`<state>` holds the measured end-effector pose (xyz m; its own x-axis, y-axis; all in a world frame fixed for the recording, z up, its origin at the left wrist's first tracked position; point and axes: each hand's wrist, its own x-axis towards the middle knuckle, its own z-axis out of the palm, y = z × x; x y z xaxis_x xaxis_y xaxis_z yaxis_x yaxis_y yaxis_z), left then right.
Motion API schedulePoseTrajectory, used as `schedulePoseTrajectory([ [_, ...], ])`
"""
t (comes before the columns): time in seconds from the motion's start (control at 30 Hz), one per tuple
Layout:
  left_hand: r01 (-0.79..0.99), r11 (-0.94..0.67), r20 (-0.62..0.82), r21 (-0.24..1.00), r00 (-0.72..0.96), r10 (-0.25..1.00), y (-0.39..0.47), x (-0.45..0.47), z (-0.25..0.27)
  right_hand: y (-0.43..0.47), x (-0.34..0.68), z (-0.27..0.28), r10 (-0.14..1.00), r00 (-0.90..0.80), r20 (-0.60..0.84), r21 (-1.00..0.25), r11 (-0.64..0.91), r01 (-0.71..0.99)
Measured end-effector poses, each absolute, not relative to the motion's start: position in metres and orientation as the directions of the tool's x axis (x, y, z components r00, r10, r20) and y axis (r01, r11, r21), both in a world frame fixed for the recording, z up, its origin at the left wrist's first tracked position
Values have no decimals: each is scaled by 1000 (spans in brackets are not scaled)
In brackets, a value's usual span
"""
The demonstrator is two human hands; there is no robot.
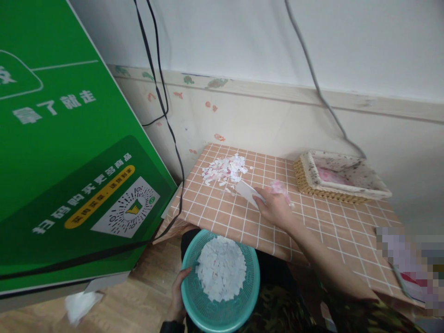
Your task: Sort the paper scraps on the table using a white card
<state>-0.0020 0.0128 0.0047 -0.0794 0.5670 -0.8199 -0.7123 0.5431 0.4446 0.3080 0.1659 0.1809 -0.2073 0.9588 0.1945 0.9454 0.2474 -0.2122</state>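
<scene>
My left hand (178,287) grips the left rim of a round teal plastic basket (255,282), held below the table's front edge. Inside it lies a heap of torn white paper scraps (222,268). My right hand (276,209) is over the table, closed on a flat white card (247,191). The card's far end points toward a loose pile of white and pinkish paper scraps (227,169) on the tablecloth. Just behind my right hand lies a crumpled pink-and-white piece (278,186), partly hidden by the hand.
The table has a brown checked cloth (222,212). A cloth-lined wicker basket (301,182) stands at the back right, with something pink inside. A tall green printed panel (69,138) rises on the left. Black cords (173,134) hang between panel and table. White plastic (81,305) lies on the floor.
</scene>
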Motion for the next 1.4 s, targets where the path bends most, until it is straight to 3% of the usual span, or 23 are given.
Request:
schedulePoseTrajectory([
  [0.3,-711,571,-808,410,7,589,12,-3,4,165,305,176,914,-301,273,-236,367,900],
  [0.8,-704,540,-802,461,-69,594,13,-2,11,177,285,176,920,-267,287,-214,333,918],
  [1.4,-703,516,-812,489,-151,564,19,12,49,199,274,186,832,-486,268,-221,544,810],
])
